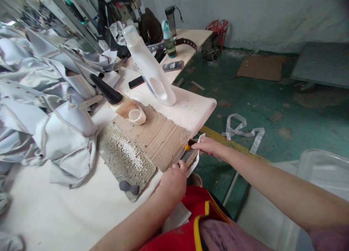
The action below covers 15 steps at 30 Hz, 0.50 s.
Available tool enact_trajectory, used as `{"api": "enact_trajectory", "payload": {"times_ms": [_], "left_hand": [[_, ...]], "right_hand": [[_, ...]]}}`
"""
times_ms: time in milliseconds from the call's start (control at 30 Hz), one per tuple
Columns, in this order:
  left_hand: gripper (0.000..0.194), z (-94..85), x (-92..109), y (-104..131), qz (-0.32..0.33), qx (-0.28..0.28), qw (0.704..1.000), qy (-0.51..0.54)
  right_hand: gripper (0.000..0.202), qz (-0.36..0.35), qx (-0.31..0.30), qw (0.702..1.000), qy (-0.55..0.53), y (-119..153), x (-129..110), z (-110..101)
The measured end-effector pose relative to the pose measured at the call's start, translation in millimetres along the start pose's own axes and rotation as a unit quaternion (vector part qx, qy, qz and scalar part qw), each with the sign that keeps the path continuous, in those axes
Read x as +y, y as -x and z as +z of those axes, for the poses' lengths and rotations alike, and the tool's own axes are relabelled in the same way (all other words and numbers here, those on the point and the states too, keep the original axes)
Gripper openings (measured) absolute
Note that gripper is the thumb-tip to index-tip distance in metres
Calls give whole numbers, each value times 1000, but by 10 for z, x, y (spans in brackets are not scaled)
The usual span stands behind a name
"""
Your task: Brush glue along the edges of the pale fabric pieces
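White material [195, 164] is in work just off the counter's [200, 102] edge: my right hand [207, 145] pinches it, while my left hand [174, 180] curls beside it, its exact hold unclear. It seems unfinished; how much is left I cannot tell. On the counter, the tall white bottle [149, 67] hides its contents, and the teal-capped bottle [170, 44] looks to hold greenish liquid.

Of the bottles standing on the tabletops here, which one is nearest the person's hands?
The opaque white bottle, just behind the table's cardboard sheet; the teal-capped bottle and dark, strapped bottle stand farther back.
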<state>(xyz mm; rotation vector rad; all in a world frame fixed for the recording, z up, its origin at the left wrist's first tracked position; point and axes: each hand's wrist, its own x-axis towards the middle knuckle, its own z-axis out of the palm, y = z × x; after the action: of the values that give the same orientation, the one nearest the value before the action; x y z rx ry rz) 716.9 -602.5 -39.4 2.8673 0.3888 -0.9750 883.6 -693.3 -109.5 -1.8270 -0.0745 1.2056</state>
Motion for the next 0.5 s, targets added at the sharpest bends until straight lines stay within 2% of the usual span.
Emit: {"api": "enact_trajectory", "payload": {"times_ms": [100, 200, 300, 400, 500], "left_hand": [[47, 9, -111, -53, -17, 9, 1000, -5], [47, 26, -175, -104, -21, 6, 1000, 8], [48, 25, -194, -123, -22, -9, 1000, 16], [49, 52, -166, -113, -19, -8, 1000, 7], [52, 212, -82, -132, 8, -9, 1000, 3]], "right_hand": [[37, -3, 26, 998, -52, -86, -63, -30], [42, -5, 73, 991, -114, -129, 22, -223], [39, 8, 129, 982, -141, -126, 306, -456], [35, 29, 190, 973, -125, -104, 709, -597], [34, 46, 251, 964, -74, -51, 1097, -634]]}}
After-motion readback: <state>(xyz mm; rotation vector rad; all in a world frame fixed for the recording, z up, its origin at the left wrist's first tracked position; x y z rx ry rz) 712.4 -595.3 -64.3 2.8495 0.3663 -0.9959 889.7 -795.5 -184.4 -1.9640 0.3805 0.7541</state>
